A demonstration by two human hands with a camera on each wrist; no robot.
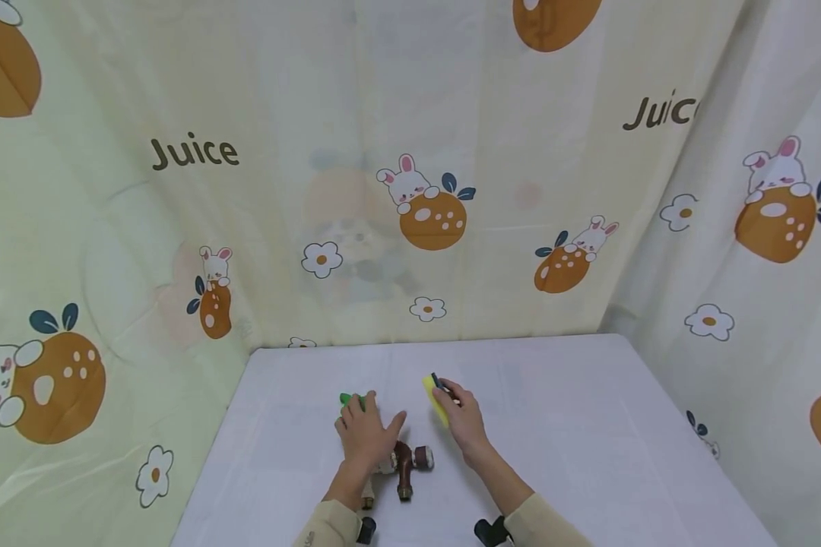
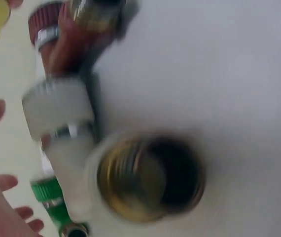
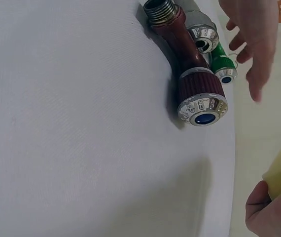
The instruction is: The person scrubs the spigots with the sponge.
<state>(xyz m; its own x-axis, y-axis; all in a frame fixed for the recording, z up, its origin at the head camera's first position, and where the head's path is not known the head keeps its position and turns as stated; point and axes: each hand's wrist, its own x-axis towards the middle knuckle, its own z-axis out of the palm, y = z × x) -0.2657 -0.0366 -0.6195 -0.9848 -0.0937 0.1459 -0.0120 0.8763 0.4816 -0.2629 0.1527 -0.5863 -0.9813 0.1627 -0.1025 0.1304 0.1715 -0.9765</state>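
My left hand (image 1: 366, 441) hovers with fingers spread over a row of valves. The brown valve (image 3: 199, 94) has a ridged knob with a silver end and a threaded metal outlet. Beside it lies a white valve (image 2: 56, 108), its threaded mouth large and blurred in the left wrist view. Farthest away, the green valve (image 1: 345, 397) is partly hidden by the left fingers. To the right, my right hand (image 1: 467, 425) grips a yellow pad (image 1: 434, 399) with a dark strip along its side, between thumb and fingers, held above the table.
The valves lie on a white-covered table (image 1: 554, 425). Curtains (image 1: 280, 228) printed with oranges and rabbits stand behind it and at both sides. Black camera mounts (image 1: 490, 532) sit at both sleeves near the front.
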